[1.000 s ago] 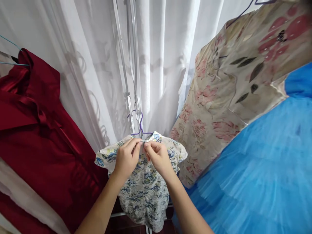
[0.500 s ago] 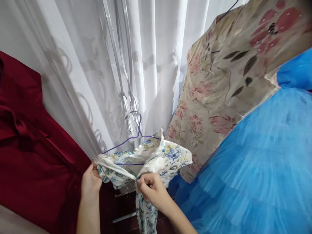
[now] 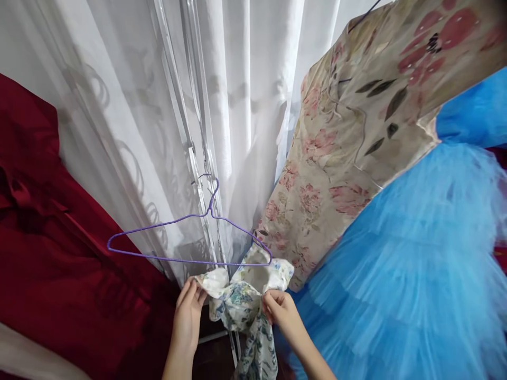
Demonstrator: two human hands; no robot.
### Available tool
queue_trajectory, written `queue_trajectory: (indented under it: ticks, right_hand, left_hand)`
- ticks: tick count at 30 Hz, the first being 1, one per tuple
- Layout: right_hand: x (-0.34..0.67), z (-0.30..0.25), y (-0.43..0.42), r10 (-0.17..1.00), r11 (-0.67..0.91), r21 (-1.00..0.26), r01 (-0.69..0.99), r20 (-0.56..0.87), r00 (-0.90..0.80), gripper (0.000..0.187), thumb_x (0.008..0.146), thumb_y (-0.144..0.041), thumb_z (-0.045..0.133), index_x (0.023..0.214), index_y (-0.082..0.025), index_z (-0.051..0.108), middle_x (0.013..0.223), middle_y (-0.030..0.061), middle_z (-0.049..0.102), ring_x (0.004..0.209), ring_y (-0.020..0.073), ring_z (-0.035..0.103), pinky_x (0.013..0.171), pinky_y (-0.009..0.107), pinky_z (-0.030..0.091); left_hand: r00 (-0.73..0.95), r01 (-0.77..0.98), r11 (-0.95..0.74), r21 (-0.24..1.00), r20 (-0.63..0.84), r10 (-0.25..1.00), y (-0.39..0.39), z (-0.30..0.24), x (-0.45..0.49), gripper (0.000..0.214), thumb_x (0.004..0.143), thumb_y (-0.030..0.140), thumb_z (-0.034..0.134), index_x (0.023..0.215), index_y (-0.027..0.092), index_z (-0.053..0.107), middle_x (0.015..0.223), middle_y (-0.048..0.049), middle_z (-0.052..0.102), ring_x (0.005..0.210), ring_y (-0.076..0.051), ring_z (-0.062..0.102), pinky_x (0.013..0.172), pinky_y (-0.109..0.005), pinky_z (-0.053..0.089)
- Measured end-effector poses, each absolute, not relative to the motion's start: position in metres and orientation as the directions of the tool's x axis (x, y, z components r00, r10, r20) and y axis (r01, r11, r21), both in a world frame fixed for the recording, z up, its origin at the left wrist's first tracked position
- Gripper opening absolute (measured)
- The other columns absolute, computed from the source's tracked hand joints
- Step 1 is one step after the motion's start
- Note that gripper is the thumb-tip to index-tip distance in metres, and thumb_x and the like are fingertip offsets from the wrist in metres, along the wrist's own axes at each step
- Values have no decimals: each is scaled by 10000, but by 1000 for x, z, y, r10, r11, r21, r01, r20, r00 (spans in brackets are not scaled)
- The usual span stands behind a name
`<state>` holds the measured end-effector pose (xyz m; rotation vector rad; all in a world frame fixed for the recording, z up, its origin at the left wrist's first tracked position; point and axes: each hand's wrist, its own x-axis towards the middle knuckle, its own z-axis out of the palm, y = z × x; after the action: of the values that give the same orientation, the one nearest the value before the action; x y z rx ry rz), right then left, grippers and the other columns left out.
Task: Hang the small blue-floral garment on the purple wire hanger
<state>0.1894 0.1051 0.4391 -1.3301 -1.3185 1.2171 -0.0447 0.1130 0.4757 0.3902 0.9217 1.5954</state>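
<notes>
A small white garment with a blue flower print (image 3: 241,306) hangs bunched low in the middle. Its right shoulder is still hooked on the right end of a purple wire hanger (image 3: 186,237); the rest of the hanger is bare. My left hand (image 3: 188,316) holds the garment's left edge with fingers laid along the cloth. My right hand (image 3: 279,311) pinches the garment's right side just under the hanger's end. The hanger's hook sits on a clear plastic rod (image 3: 198,132) in front of the white curtain.
A dark red dress (image 3: 43,248) hangs at the left. At the right hang a beige dress with pink flowers (image 3: 356,137) and a blue tulle skirt (image 3: 407,269). White sheer curtains (image 3: 130,105) fill the back. A white rail (image 3: 233,343) shows near the floor.
Both hands went from the collar to the garment's sides and pulled it down. The left shoulder slid off the hanger, which now shows almost bare. The camera tilted slightly right.
</notes>
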Motion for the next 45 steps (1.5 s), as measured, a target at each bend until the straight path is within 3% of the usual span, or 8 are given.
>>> queue_trajectory:
  ticks: [4,8,13,18,23,30,38,45]
  right_hand:
    - [213,435,81,989,45,-942,331,-5,-150,221,775,-337,664,894,-153,691,799,62,705,758,220,642,714,297,492]
    - [210,451,60,933,179,-966,186,106,-343,572,745,-373,761,1261,-178,609,1204,122,645,1127,301,562,1007,392,420]
    - [194,465,59,901,-14,-992,-126,42,-431,389,869,-491,628,1024,-149,728,907,100,710,837,257,614,783,354,495]
    - [196,497,66,898,-182,-930,-320,-25,-439,327,873,-446,652,997,-155,736,797,73,712,733,218,642,707,315,502]
    - [208,538,86,947,-153,-936,-317,-47,-318,269,776,-410,763,810,-144,748,667,46,700,569,156,608,557,232,462]
    - [204,570,111,964,-134,-967,-217,-76,-254,325,730,-469,758,807,-153,755,699,102,719,602,255,647,558,329,494]
    - [143,558,139,935,150,-985,84,114,-337,438,830,-484,666,1132,-167,680,1036,93,709,887,261,613,762,308,480]
    - [105,547,150,924,294,-931,219,217,-316,416,929,-482,505,653,-175,451,615,-30,372,596,117,319,529,239,261]
  left_hand:
    - [-54,-359,-18,933,-2,999,86,493,11,256,816,415,689,893,172,668,853,-36,622,835,-166,582,767,-250,458]
    - [83,-8,-178,984,178,980,68,500,62,260,921,398,546,832,176,646,834,-41,572,814,-169,557,764,-263,434]
    - [87,125,-155,980,145,986,64,496,50,260,902,413,580,1077,222,583,1266,-78,513,1240,-217,450,1075,-322,307]
    - [498,67,17,998,-48,866,47,478,0,613,838,499,640,1349,213,460,1322,-89,551,1231,-243,497,1062,-378,368]
    - [293,429,39,903,-179,939,30,452,-65,518,746,478,725,1173,192,656,1147,-77,674,1063,-274,592,1001,-391,431]
    - [106,423,-247,872,223,969,67,528,-176,146,593,264,849,711,268,763,880,-98,727,991,-290,643,1036,-443,412]
    - [102,840,-337,425,487,868,129,605,-271,204,810,295,587,864,339,779,1335,-26,611,1115,-310,511,1028,-523,331]
    - [80,537,-468,702,509,857,180,632,-254,296,872,348,511,957,194,749,1127,-100,691,1032,-269,596,922,-365,451]
